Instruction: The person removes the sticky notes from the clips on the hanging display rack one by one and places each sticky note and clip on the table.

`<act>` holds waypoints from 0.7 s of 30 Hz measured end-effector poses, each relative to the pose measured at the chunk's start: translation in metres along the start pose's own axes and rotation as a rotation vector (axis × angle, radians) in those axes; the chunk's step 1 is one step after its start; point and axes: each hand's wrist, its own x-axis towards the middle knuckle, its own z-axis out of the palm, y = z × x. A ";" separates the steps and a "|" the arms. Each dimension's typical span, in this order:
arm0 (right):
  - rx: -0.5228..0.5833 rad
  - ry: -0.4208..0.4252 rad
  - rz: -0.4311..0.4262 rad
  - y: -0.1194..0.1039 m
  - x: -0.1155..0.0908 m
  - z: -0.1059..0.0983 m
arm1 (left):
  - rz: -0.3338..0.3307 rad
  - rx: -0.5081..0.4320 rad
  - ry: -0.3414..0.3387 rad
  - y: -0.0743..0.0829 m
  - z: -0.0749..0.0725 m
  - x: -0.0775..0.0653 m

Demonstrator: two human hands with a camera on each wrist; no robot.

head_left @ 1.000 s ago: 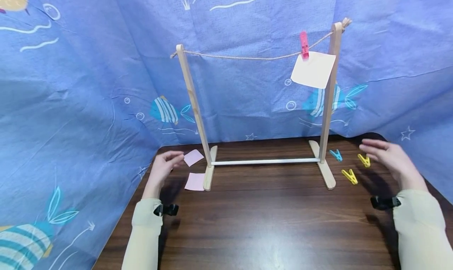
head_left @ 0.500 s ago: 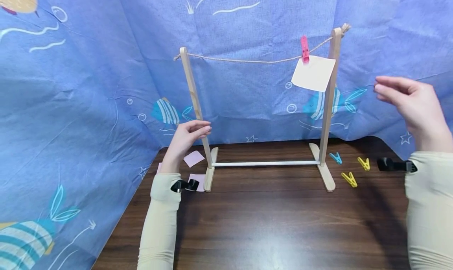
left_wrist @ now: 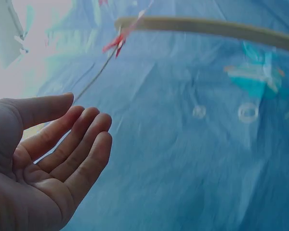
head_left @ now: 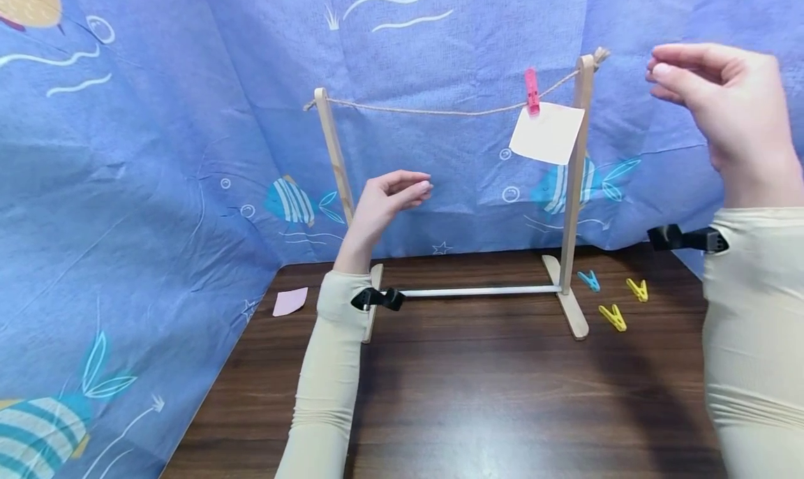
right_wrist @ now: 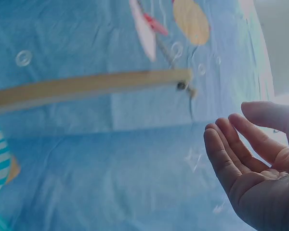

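Observation:
My left hand (head_left: 391,198) hovers in front of the left post (head_left: 335,154) of a wooden stand, below its twine line (head_left: 433,112). Thumb and fingers are loosely bent, and the left wrist view shows nothing between them. Off to the right, my right hand (head_left: 731,102) is raised beside the top of the right post (head_left: 574,186), its fingers relaxed with nothing in them. A pink clothespin (head_left: 532,93) clips a white square of paper (head_left: 548,135) to the twine near that post. In the left wrist view the clothespin (left_wrist: 118,43) lies beyond my fingertips.
A blue clothespin (head_left: 589,280) and yellow clothespins (head_left: 612,318) lie on the dark wooden table (head_left: 477,395), right of the stand. One pink paper slip (head_left: 290,302) lies at the left. A white rod (head_left: 480,291) joins the stand's feet. Blue printed cloth (head_left: 433,186) hangs behind.
Both hands have risen from near the table. The left also moved right, and its arm now covers two pink slips by the left post. The right climbed to the post top's height.

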 end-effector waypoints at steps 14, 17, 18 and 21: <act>-0.706 -0.203 0.060 -0.014 0.017 0.066 | -0.054 -0.054 -0.072 -0.007 0.085 0.028; -0.788 -0.235 0.060 -0.012 0.022 0.076 | -0.082 -0.148 -0.081 -0.007 0.098 0.036; -0.812 -0.246 0.064 -0.011 0.023 0.080 | -0.092 -0.175 -0.078 -0.006 0.103 0.038; -0.892 -0.294 0.076 -0.008 0.027 0.089 | -0.118 -0.245 -0.056 -0.004 0.116 0.045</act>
